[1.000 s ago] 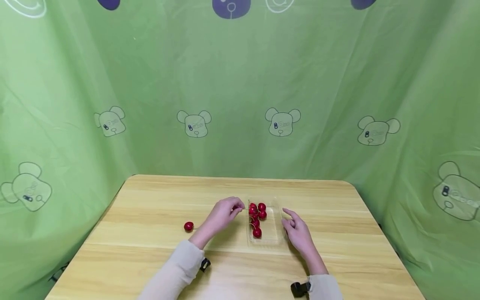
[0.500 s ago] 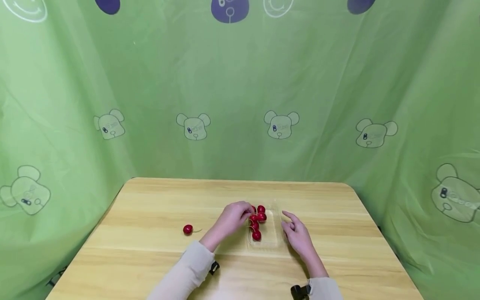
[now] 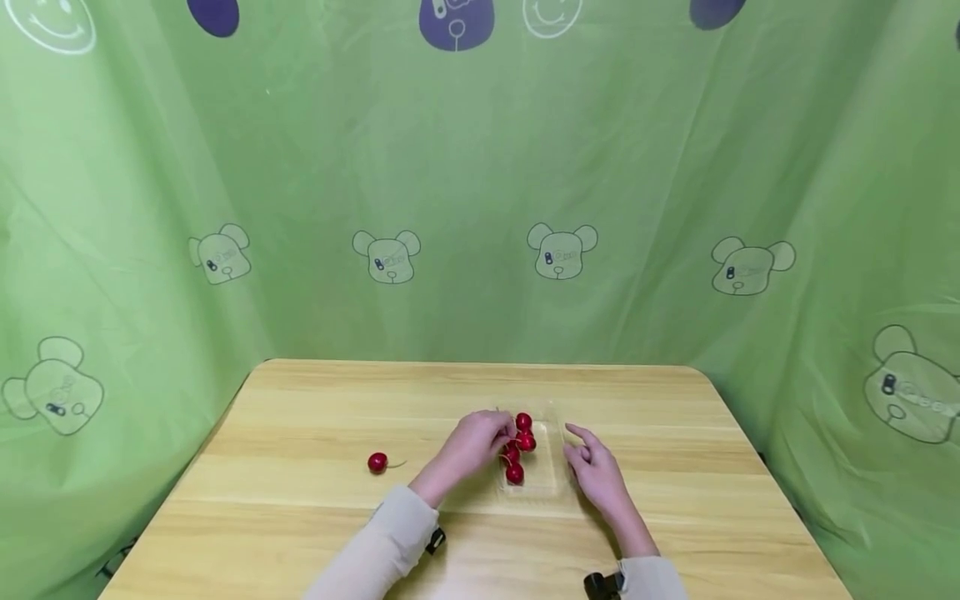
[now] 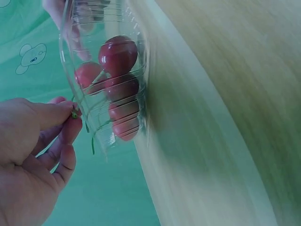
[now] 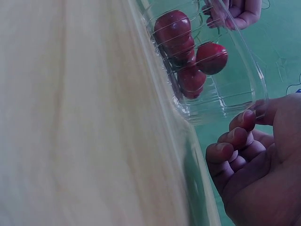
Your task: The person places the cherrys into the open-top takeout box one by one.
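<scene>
In a clear plastic box lie several red cherries, grouped along its left side. My left hand is at that side, and its thumb and fingertips pinch a thin green cherry stem at the box's rim. Which cherry the stem belongs to is hard to tell. My right hand is at the right side of the box, its index finger extended and the other fingers loosely curled. In the right wrist view its fingertips touch the rim, or nearly so. A lone cherry with its stem lies left of my left hand.
The wooden table has rounded far corners. A green curtain printed with bear heads hangs behind it and on both sides. Black camera mounts sit at the wrists.
My left hand has moved right, from just outside the box to over its left side, bringing a cherry by the stem. My right hand and the lone cherry have stayed put.
</scene>
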{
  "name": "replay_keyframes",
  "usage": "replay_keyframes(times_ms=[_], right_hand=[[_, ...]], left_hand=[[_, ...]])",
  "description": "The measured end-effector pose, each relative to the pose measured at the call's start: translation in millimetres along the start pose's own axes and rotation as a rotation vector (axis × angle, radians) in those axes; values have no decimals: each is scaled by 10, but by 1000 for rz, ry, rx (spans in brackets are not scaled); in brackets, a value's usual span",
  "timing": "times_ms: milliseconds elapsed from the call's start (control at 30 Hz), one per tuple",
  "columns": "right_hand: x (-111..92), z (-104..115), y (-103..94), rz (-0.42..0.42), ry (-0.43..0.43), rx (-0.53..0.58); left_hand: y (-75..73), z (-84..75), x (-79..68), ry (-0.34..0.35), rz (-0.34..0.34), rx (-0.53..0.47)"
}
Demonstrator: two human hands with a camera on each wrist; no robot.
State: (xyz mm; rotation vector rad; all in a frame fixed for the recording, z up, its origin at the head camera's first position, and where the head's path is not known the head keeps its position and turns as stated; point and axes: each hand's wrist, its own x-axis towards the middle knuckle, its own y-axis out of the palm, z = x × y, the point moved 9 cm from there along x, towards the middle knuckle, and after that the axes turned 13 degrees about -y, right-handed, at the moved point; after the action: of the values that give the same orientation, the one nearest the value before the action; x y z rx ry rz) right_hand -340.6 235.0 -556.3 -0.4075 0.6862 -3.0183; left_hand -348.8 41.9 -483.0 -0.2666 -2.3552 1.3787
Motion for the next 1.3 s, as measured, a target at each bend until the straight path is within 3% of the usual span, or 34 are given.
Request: replay_keyframes(times_ms=[300, 733, 1300], right_hand=[[8, -7, 7, -1, 8, 1], [10, -3, 4, -4, 9, -10], [11, -6, 0, -9, 4, -15]], left_hand=[[74, -25, 39, 17, 9, 85], [116, -121, 40, 142, -83, 313], [201, -41, 87, 146, -67, 340]])
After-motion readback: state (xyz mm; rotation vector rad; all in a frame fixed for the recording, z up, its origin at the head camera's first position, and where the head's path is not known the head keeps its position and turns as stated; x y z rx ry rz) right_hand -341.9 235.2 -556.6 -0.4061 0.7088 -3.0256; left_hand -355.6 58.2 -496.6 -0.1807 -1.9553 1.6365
